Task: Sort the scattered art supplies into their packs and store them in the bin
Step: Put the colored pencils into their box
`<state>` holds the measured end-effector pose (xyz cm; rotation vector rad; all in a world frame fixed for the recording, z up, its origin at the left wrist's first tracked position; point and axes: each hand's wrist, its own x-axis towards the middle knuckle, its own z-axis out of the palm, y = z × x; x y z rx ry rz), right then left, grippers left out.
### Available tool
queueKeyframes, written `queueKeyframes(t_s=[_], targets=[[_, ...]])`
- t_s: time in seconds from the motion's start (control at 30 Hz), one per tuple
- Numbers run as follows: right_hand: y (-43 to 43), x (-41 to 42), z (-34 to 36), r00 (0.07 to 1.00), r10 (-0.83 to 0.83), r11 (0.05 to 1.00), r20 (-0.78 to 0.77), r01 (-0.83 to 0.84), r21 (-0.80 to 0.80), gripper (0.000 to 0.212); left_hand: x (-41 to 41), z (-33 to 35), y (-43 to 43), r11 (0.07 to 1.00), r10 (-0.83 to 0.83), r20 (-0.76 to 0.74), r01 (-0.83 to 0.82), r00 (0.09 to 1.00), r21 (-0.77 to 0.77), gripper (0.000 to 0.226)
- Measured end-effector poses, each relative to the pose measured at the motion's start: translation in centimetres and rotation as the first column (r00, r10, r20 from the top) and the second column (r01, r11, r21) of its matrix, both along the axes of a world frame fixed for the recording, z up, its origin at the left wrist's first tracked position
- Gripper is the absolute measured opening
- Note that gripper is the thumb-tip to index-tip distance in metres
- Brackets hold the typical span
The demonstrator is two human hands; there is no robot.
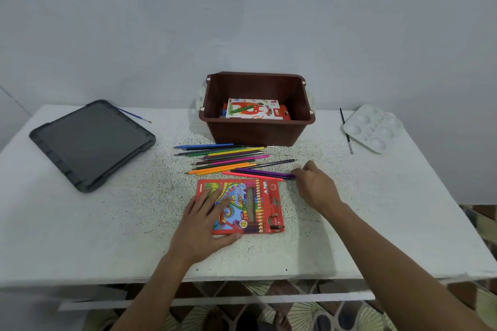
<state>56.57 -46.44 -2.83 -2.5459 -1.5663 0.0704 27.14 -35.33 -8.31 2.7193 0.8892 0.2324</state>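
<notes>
Labels: the red pencil pack (pixel 265 204) carries the script "Color Pencil" and a round badge marked "18". The rest of its print is too small to read. The white box (pixel 252 109) inside the brown bin (pixel 255 133) reads "OIL PASTELS" along one edge.

Location of task items: the pencil pack lies flat on the white table (pixel 107 223), near its front edge. The loose coloured pencils (pixel 223 158) lie side by side between the pack and the bin, most with their tips to the left. A purple pencil (pixel 263 172) and a pink pencil (pixel 250 175) lie nearest the pack. The bin stands at the back of the table, just behind the pencils.

Left hand (pixel 204 223): your palm and straight fingers rest flat on the left part of the pack. The thumb lies along its near edge. The hand grips nothing.

Right hand (pixel 314 185): it is at the right-hand ends of the purple and pink pencils, with the fingers bent down towards them. The view does not show whether the fingers pinch a pencil or only touch it.

Other items: a dark grey lid (pixel 91 142) and a blue-handled paintbrush (pixel 134 115) lie at the left. A white paint palette (pixel 373 127) and a black brush (pixel 346 131) lie at the right.
</notes>
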Motion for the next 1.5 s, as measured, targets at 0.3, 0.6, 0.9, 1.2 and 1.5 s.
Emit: queueKeyframes(t_s=[0.3,0.6,0.9,1.2,1.5], targets=[[0.5,0.1,-0.2,0.999,-0.040,0.999,-0.033,0.039,-0.012,0.014,0.0,-0.2,0.0,1.000,-0.006,0.023,0.006,1.000,0.012,0.093],[-1.6,1.3,0.2,0.992,-0.116,0.993,0.053,0.115,0.026,0.017,0.0,-0.3,0.0,1.000,-0.002,0.033,0.002,0.999,0.013,0.091],[-9.4,4.8,0.3,0.993,0.076,0.992,0.088,-0.084,0.094,0.017,0.0,-0.6,0.1,0.999,0.001,0.039,-0.002,0.999,0.032,0.091],[-12.5,3.2,-0.7,0.969,0.206,0.973,0.137,-0.217,0.078,0.026,0.1,-0.6,0.0,0.999,0.005,0.055,-0.007,0.999,0.035,0.091],[-10.8,-0.4,-1.4,0.937,0.327,0.929,0.122,-0.343,0.138,0.026,0.1,-0.1,-0.1,0.999,0.034,0.021,-0.035,0.999,0.020,0.096]])
